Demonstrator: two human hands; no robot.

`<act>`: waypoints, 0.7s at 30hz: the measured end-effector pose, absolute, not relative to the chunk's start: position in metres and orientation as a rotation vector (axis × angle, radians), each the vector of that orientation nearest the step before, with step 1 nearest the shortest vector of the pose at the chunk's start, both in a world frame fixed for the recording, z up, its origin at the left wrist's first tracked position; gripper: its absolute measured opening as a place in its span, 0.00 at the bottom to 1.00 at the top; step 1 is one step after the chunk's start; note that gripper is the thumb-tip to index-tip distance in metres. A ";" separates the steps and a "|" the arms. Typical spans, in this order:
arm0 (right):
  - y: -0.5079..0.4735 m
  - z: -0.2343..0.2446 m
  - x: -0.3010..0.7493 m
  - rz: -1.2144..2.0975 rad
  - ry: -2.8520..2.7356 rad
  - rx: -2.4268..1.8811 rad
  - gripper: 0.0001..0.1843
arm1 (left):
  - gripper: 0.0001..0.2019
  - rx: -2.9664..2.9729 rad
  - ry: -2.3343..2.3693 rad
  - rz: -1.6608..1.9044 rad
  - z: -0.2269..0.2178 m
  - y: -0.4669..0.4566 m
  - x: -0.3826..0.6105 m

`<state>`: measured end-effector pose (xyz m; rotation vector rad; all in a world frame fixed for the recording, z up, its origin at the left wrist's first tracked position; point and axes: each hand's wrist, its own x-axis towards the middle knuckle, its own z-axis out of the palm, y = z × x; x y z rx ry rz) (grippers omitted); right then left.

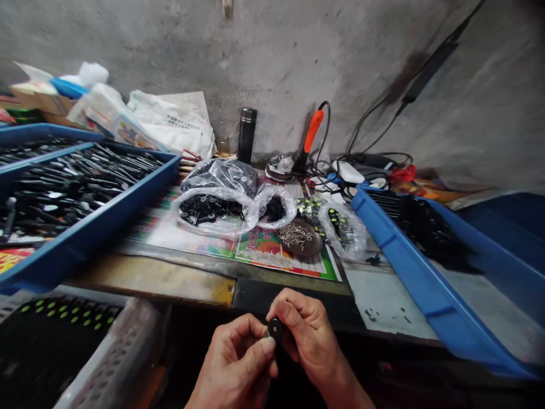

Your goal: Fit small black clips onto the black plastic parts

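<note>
A small black part with a rounded end and a pale dot at its centre (276, 329) is pinched in the fingers of my right hand (309, 329), just past the table's front edge. Close on its left, my left hand (242, 355) is closed, thumb against forefinger, with its fingertips at the part; a tiny pale bit shows there, too small to name. Beyond the hands lies a round dish (313, 245) heaped with small metal screws or pins (294, 235). Open plastic bags of black parts (208, 210) stand beside it, and another bag (347, 227) holds black and yellow-green pieces.
Blue trays of long black pieces flank the table, the left tray (140, 199) and the right tray (409, 278). A black cylinder (246, 136) and an orange-handled tool (314, 132) stand by the wall. A white crate (102, 363) sits below left.
</note>
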<state>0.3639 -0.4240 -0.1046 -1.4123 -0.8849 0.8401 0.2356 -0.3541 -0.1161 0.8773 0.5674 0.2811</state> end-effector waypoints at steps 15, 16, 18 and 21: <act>-0.431 -0.105 0.364 0.851 -0.885 -1.417 0.26 | 0.24 0.898 0.613 0.326 -0.115 -0.355 0.235; -0.431 -0.103 0.364 0.884 -0.894 -1.407 0.26 | 0.24 0.906 0.611 0.337 -0.115 -0.354 0.235; -0.432 -0.098 0.361 0.948 -0.886 -1.412 0.23 | 0.24 0.925 0.605 0.358 -0.114 -0.353 0.234; -0.432 -0.093 0.357 0.982 -0.854 -1.488 0.13 | 0.25 0.960 0.598 0.374 -0.113 -0.354 0.233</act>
